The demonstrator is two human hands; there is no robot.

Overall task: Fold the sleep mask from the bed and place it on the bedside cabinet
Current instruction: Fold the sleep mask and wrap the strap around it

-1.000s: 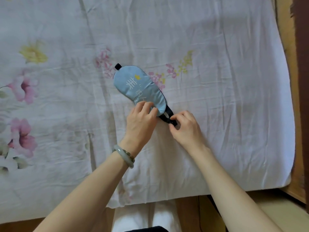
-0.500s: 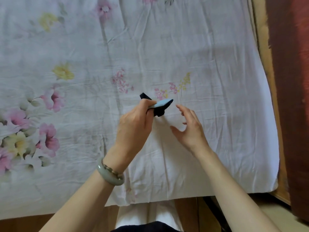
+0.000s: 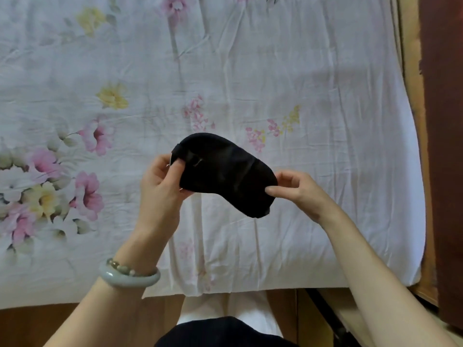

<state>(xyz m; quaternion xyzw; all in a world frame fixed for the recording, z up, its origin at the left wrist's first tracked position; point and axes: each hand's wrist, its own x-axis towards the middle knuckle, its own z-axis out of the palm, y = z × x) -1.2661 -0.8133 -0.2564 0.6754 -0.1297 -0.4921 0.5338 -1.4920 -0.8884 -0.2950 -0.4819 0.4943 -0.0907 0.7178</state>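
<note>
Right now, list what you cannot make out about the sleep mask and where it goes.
- Sleep mask, head view: only its black side shows; the other face is turned away.
- Its ends: covered by the left hand and right hand.
- Bedside cabinet: not identifiable; wooden furniture at right is cut off.

Bed (image 3: 325, 171): wrinkled white floral sheet (image 3: 75, 121) spread over it.

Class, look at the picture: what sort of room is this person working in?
Most likely a bedroom: a white floral bed sheet covers a mattress in a wooden bed frame, and both hands hold a black fabric sleep mask.
</note>
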